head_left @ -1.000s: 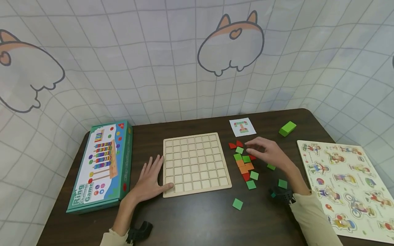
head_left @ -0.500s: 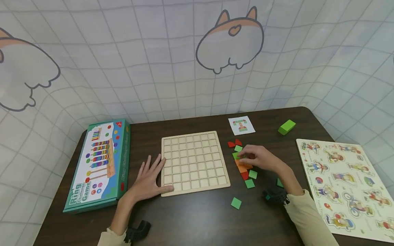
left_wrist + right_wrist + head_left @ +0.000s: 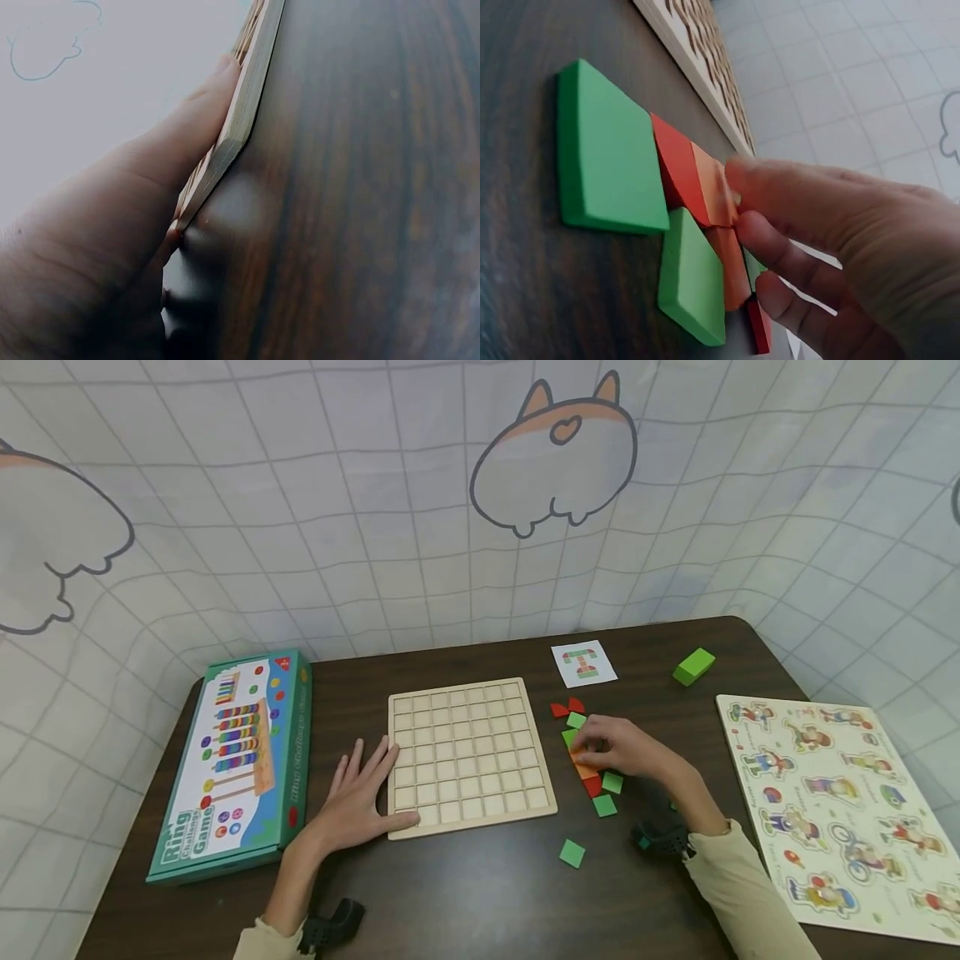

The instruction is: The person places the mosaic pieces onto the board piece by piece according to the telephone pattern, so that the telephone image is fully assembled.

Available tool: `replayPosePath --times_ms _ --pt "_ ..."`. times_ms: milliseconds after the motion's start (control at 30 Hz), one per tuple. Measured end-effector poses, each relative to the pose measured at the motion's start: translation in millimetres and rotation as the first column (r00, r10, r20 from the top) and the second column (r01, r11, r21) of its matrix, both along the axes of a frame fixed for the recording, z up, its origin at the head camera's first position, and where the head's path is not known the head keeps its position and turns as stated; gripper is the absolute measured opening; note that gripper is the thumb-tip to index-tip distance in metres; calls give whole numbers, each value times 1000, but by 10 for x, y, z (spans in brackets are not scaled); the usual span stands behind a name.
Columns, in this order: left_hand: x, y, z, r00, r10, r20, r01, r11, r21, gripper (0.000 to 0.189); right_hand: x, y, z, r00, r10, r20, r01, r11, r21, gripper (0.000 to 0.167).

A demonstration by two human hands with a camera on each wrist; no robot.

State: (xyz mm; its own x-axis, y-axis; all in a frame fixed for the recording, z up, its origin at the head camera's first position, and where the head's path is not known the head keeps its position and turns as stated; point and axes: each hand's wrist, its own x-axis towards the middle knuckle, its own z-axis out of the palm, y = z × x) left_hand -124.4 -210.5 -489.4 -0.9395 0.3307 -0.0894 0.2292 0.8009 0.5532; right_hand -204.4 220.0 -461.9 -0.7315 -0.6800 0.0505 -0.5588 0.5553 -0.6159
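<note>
A person's right hand (image 3: 626,747) is partly closed, fingers bent and fingertips down at the orange tiles (image 3: 587,772); whether they have hold of one, I cannot tell. In the right wrist view, a red tile (image 3: 680,169) sits against the orange ones, and two green tiles (image 3: 611,150) lie flat just beside it. In the head view, these tiles form a loose line running away from the person, to the right of the board (image 3: 468,756). At the far end of the line lie two red pieces (image 3: 559,710), and nearer the person a lone green square (image 3: 572,853) lies apart.

The left hand (image 3: 352,806) is spread wide, its thumb resting on the board's near left corner and its fingers along the left edge. The board is square, pale wood, divided into a grid of cells.

Beyond the tiles is a white card (image 3: 585,664) printed with an I-shaped pattern in red, orange and green. Right of it stands a green block (image 3: 693,667). At the far right lies a pale puzzle (image 3: 840,814) with cartoon figures; at the far left, a teal box (image 3: 232,768) reading "Ring Challenge Game". Everything sits on a dark wooden table (image 3: 480,902), with a white gridded cloth (image 3: 360,485) behind.
</note>
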Motion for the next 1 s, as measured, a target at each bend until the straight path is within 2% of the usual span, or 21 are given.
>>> replayPosePath --times_ms 100,400,567,800,1000 --pt "-8 -11 3 1000 1 -2 -1 1000 -5 105 0 -23 -10 999 1 -49 1 999 41 7" --pt "5 -26 -23 1000 1 7 -1 1000 5 105 88 -153 75 987 -54 -149 82 979 189 7" --pt "17 -19 -19 1000 0 5 0 1000 10 104 132 -189 99 983 -101 -154 133 968 213 6" --pt "10 -7 2 1000 1 3 -1 1000 1 104 141 -203 122 980 -114 -160 153 955 253 5" --pt "-6 -7 -27 1000 -3 -5 3 1000 -8 105 157 -199 131 983 -115 -146 151 951 268 5"
